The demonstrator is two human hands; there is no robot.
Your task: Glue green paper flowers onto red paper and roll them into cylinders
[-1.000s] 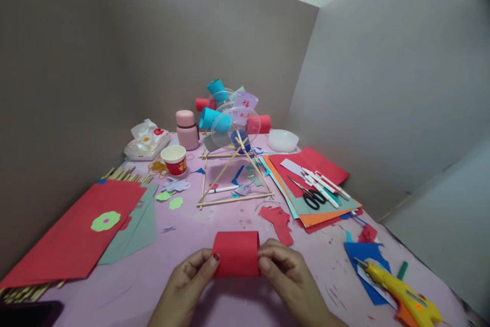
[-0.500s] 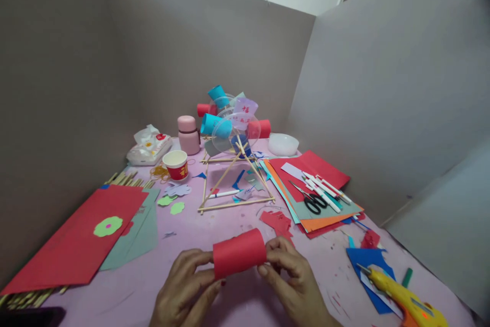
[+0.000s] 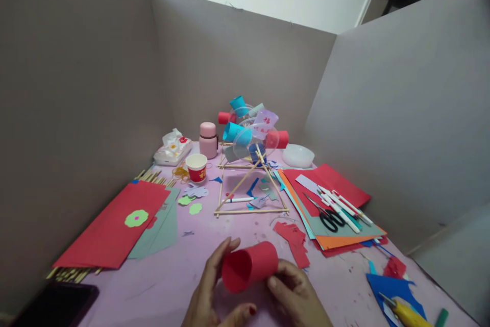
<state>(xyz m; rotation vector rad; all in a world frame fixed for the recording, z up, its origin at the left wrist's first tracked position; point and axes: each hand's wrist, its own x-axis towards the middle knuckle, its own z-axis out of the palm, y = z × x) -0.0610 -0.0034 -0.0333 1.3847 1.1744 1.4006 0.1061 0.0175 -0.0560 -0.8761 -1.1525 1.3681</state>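
Observation:
A red paper tube (image 3: 249, 266) is held just above the pink table (image 3: 172, 276) near its front edge, its open end turned toward me. My left hand (image 3: 214, 291) cups the tube's left open end, fingers behind it and thumb below. On the tube's right side, my right hand (image 3: 296, 291) pinches it with thumb and fingers. Behind it stands a stick-frame wheel model (image 3: 250, 164) carrying blue and red paper tubes.
Red and grey paper sheets (image 3: 115, 225) lie at left over wooden sticks. Stacked coloured sheets with scissors (image 3: 331, 217) and pens (image 3: 342, 204) lie at right. A glue gun (image 3: 406, 314), paper cup (image 3: 197, 167), pink bottle (image 3: 209, 140) and white bowl (image 3: 298, 155) are around. Grey partitions enclose the table.
The flat-looking red roll has been turned so its open end faces me. My left hand moved from the side to cup the end. The camera tilted up and right.

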